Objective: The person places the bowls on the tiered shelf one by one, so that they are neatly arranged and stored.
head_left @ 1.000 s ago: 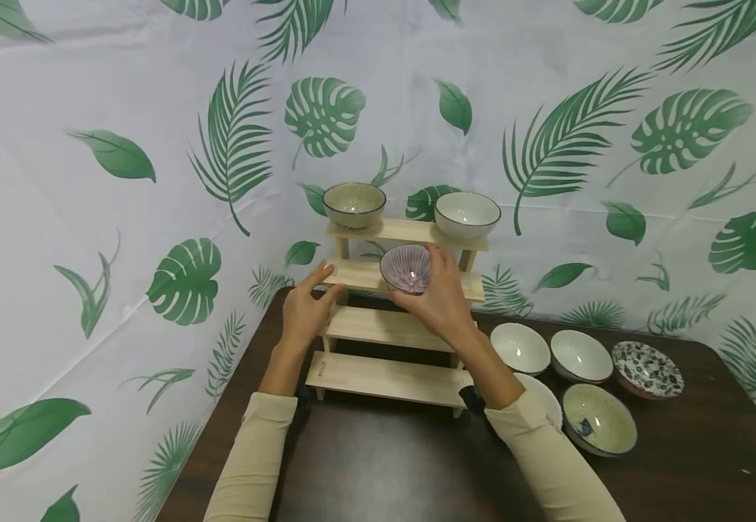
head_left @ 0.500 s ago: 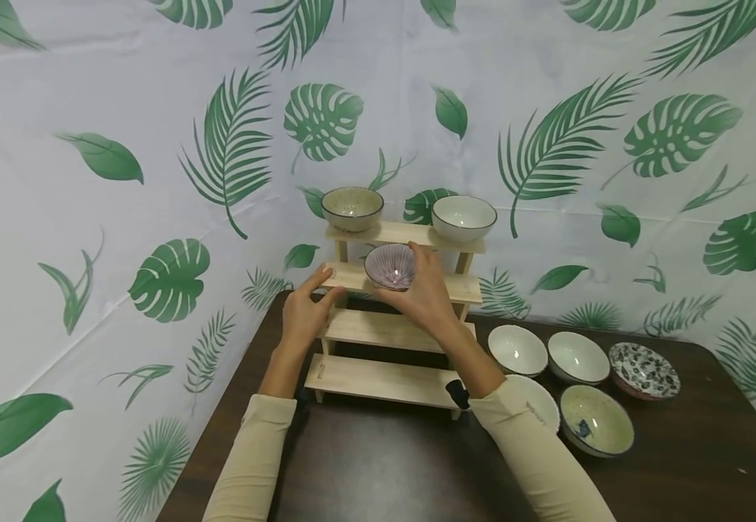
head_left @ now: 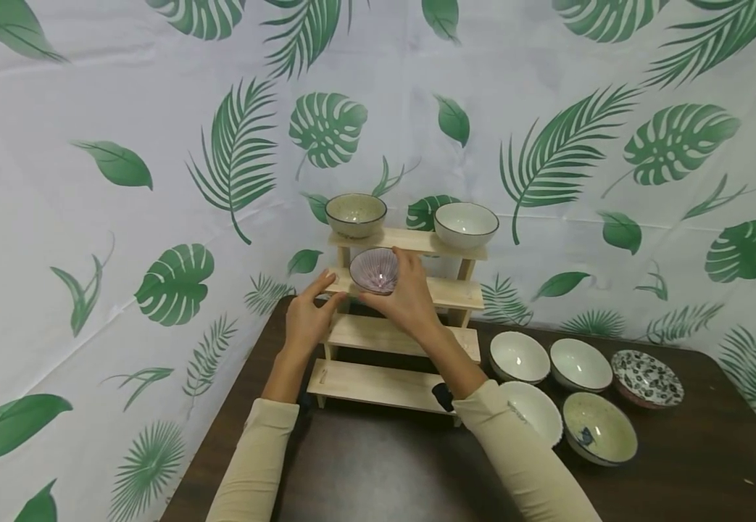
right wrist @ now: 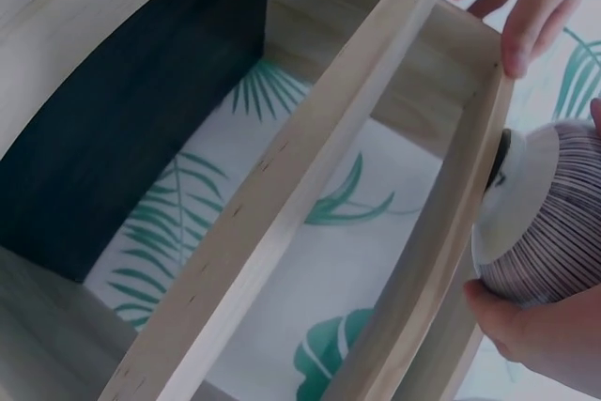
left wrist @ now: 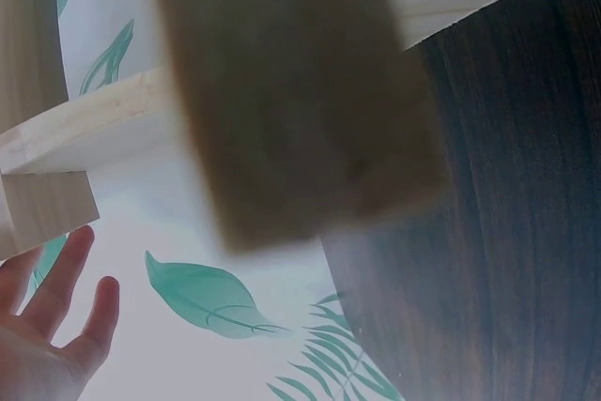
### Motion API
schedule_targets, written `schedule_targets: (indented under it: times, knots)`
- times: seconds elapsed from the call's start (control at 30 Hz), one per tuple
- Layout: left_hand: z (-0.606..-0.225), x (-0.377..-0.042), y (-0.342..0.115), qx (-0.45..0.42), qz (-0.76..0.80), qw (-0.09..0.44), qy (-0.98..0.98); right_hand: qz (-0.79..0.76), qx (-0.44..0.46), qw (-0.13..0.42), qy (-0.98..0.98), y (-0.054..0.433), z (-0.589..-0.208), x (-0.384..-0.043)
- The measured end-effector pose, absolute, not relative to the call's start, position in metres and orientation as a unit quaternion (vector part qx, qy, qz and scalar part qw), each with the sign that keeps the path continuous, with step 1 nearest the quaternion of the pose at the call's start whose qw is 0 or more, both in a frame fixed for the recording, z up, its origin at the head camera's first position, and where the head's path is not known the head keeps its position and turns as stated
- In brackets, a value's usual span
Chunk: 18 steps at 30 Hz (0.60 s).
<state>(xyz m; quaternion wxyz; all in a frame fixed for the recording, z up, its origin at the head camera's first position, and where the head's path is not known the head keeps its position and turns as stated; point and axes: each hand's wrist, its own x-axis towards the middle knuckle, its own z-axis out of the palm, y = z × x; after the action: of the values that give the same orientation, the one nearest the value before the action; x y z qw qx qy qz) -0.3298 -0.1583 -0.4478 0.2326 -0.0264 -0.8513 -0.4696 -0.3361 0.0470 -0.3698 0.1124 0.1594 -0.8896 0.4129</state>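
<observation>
A four-tier wooden stand [head_left: 384, 384] stands on the dark table. My right hand [head_left: 410, 297] grips a small purple-striped bowl [head_left: 374, 270], thumb low on its side, fingers at the rim. The bowl is at the left part of the second tier from the top; in the right wrist view its pale foot [right wrist: 515, 199] is close to the shelf edge, contact unclear. My left hand [head_left: 306, 319] holds the left end of that same tier between thumb and fingers. In the left wrist view the left hand's fingers [left wrist: 61, 284] appear beside a wooden end piece [left wrist: 47, 208].
On the top tier sit a greenish bowl [head_left: 355, 216] and a white bowl [head_left: 465, 225]. Several bowls stand on the table [head_left: 697, 464] at right, among them a black-and-white patterned bowl [head_left: 647, 378] and a yellowish bowl [head_left: 599, 428]. A leaf-print cloth [head_left: 417, 109] hangs behind.
My right hand has moved left along the second tier with the striped bowl, towards my left hand. The left hand has kept its place at the shelf end.
</observation>
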Motion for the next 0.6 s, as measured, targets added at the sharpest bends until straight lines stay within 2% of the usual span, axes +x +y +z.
schedule_targets:
  times: [0.43, 0.6]
  knots:
    - [-0.447, -0.331, -0.158, -0.014, -0.449, 0.241, -0.86, 0.412, 0.17, 0.104, -0.889, 0.023, -0.369, -0.337]
    - [-0.448, -0.329, -0.159, 0.002, -0.432, 0.229, -0.872, 0.416, 0.178, 0.1, -0.886, 0.016, -0.369, -0.339]
